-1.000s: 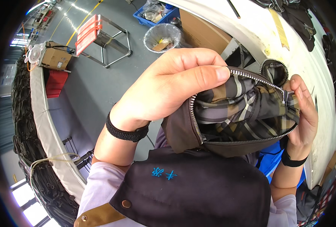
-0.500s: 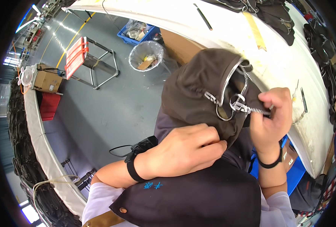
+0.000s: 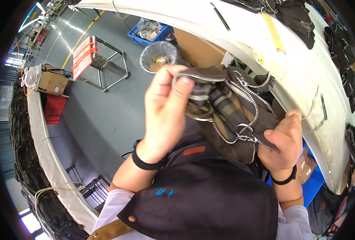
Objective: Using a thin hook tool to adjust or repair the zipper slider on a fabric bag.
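Between my hands is a dark brown fabric bag [image 3: 241, 153] with silvery zippers, held up in front of my apron. Its mouth gapes, and a plaid lining [image 3: 222, 101] shows inside. My left hand [image 3: 164, 112] pinches the zippered edge at the bag's left, thumb on the inner side. At the opposite side, my right hand [image 3: 284, 141] grips the bag's edge, its thumb beside the zipper. A zipper slider with a round metal ring [image 3: 244, 131] lies just left of that thumb. The bag's underside is hidden.
On the right stretches a white-covered table [image 3: 305, 60] with a dark stick [image 3: 220, 17], a yellow strip [image 3: 273, 34] and piled dark bags [image 3: 293, 20]. A lined waste bin [image 3: 157, 52], blue crate [image 3: 147, 32] and red-topped stool [image 3: 83, 58] stand on the floor.
My left hand has moved up and left, from the bag's lower part to its zippered edge. The bag has turned and opened, baring the plaid lining. My right hand has dropped slightly.
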Motion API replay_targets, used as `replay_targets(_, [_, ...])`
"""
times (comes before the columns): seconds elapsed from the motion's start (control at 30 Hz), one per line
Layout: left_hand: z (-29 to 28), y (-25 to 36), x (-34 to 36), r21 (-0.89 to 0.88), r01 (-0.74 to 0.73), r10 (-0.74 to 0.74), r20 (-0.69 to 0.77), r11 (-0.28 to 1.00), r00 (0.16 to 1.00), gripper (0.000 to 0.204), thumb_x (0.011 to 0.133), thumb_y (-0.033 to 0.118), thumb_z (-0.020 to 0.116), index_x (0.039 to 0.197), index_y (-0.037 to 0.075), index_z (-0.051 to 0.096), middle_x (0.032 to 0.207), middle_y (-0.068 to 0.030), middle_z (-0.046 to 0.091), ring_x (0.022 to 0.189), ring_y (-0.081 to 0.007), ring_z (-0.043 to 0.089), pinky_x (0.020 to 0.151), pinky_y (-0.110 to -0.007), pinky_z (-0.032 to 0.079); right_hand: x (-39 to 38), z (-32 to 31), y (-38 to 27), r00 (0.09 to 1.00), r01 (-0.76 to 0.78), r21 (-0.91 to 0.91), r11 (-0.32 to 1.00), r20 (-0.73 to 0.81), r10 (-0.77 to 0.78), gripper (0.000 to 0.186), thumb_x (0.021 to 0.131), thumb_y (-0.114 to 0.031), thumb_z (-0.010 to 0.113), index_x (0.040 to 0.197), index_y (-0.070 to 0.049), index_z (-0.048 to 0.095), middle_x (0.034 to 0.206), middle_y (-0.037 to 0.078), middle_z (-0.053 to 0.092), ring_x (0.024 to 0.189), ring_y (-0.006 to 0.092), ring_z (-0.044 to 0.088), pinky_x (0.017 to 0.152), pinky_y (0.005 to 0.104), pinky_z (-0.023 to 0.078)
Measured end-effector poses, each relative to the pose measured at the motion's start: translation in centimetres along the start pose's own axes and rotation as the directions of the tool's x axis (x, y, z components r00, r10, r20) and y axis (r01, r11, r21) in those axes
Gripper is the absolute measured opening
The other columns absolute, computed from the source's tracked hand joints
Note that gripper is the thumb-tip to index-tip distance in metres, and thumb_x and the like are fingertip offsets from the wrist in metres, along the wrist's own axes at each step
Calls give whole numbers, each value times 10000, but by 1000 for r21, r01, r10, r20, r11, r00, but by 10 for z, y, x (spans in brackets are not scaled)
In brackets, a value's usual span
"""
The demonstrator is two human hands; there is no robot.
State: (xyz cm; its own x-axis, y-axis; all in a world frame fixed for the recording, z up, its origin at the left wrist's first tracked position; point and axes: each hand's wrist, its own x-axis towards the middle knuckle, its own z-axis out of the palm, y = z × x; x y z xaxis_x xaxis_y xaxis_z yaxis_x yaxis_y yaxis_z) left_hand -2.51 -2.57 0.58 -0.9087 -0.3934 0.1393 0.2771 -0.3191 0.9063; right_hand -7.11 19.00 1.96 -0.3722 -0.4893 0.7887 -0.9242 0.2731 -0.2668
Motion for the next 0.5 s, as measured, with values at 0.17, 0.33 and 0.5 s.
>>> replay_targets(0.17, [-8, 9, -4, 15, 20, -22, 158, 1000, 987, 108, 959, 99, 538, 1021, 13, 560, 917, 4, 602, 835, -53, 537, 775, -203, 435, -19, -11, -3, 997, -35, 13, 999, 64, 34, 349, 572, 74, 676, 861, -96, 577, 596, 5, 380, 503, 195, 363, 537, 337, 289])
replay_targets(0.33, [-5, 24, 0, 251, -190, 62, 442, 949, 895, 85, 917, 60, 594, 976, -1, 588, 862, 5, 588, 748, -41, 507, 650, -210, 421, 11, -43, -8, 916, -274, 383, 882, 385, 118, 407, 609, -187, 826, 940, -49, 634, 625, 34, 473, 533, 202, 433, 534, 320, 301])
replay_targets(0.5, [14, 34, 15, 308, -41, -157, 590, 951, 792, 87, 904, 62, 603, 946, -13, 588, 877, -18, 592, 757, -57, 532, 676, -198, 425, 60, -2, 6, 968, -94, 91, 991, 241, 70, 303, 750, -242, 751, 888, -31, 582, 791, 58, 516, 649, 175, 464, 592, 288, 365])
